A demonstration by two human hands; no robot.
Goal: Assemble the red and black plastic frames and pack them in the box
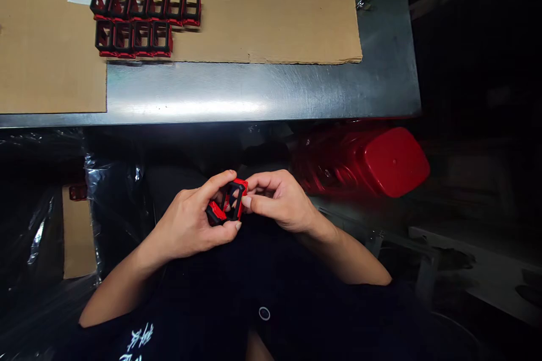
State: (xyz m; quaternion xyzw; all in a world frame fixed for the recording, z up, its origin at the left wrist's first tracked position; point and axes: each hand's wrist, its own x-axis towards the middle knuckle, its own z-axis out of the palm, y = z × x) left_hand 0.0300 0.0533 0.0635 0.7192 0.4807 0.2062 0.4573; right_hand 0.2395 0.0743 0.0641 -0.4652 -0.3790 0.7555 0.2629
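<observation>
Close to my body, below the table edge, my left hand (pixel 192 217) is closed around a red-and-black plastic frame (pixel 239 201) with an open middle. Another red-and-black portion shows inside the left palm; whether it belongs to the same frame or to a second one I cannot tell. From the other side my right hand (pixel 282 200) pinches the frame's red edge between thumb and fingers. Some right fingertips are hidden behind it. Similar red-and-black frames (pixel 157 4) stand in two rows on the cardboard, the upper row longer than the lower.
Cardboard (pixel 271 11) covers much of the metal table (pixel 262 90), whose front edge lies beyond my hands. A red plastic stool or container (pixel 396 161) is at the right under the edge. Clear plastic film (pixel 91 180) and a cardboard piece (pixel 78 237) lie to the left.
</observation>
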